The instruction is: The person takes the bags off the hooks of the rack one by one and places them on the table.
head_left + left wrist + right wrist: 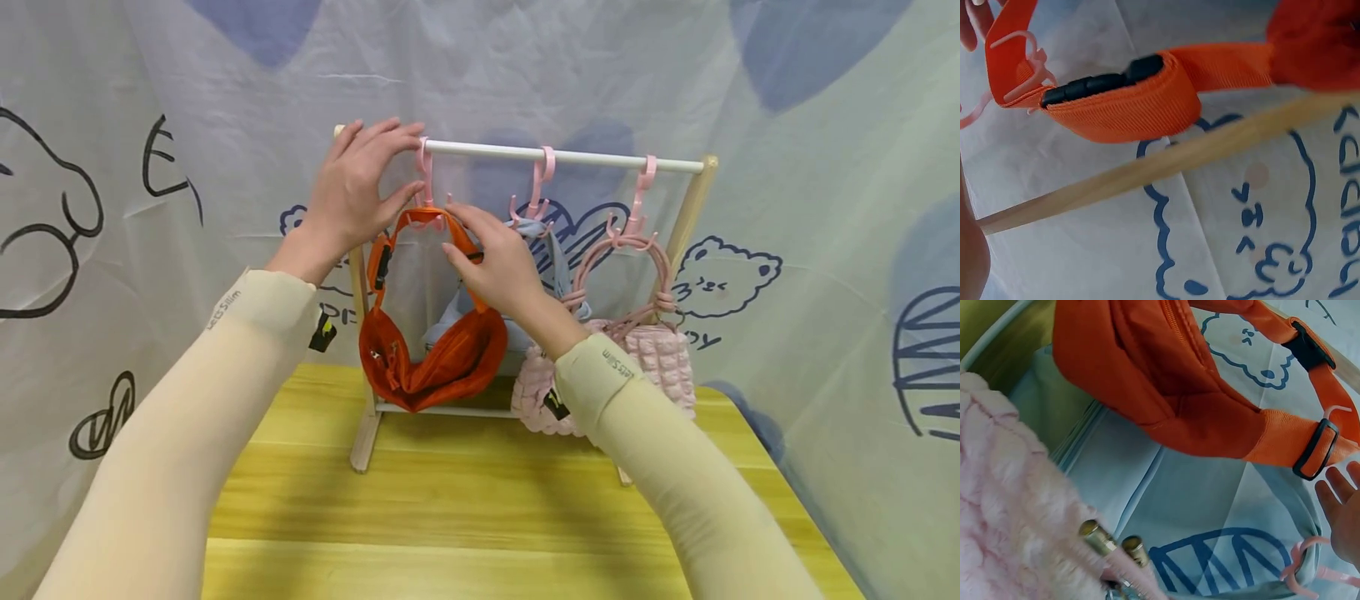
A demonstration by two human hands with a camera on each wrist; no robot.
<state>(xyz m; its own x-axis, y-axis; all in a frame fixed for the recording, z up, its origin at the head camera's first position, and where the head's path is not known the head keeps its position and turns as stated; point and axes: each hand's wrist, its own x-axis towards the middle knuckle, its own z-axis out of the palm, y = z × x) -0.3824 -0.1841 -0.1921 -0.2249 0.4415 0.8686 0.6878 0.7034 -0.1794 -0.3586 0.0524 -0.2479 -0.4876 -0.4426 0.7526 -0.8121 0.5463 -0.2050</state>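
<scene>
An orange waist bag (pixel 435 362) hangs by its strap (pixel 1285 434) from a pink multi-prong hook (pixel 426 171) on the left of the rack's white rail (pixel 487 150). My left hand (pixel 360 183) is up at the rail's left end, its fingers extended toward the hook's top and its thumb beside the hook's stem. Beside the strap's right side is my right hand (pixel 498 258), with fingers loosely extended. In the right wrist view its fingertips are close to the strap's black slider (pixel 1316 450). A black buckle (pixel 1104 84) shows on the strap in the left wrist view.
A light blue bag (pixel 558 258) hangs from a middle pink hook (pixel 537 183). To the right, a puffy pink bag (pixel 660 358) hangs by rope-like handles from another hook (pixel 637 200). The wooden-legged rack (pixel 365 437) stands on a yellow wood table (pixel 450 517) before a printed cloth.
</scene>
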